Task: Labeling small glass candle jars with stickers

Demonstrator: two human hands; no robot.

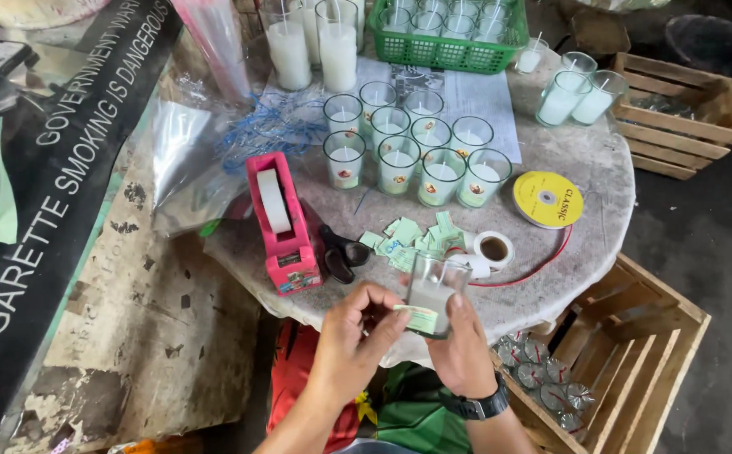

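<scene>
Both hands, left hand [356, 329] and right hand [460, 346], grip a glass candle [433, 294] at lower centre, fingers pressing its green label [420, 318].

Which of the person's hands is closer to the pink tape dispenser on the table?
The left hand: it sits just below and right of the pink tape dispenser. The right hand is farther right, beyond the small glass candle both hands hold.
</scene>
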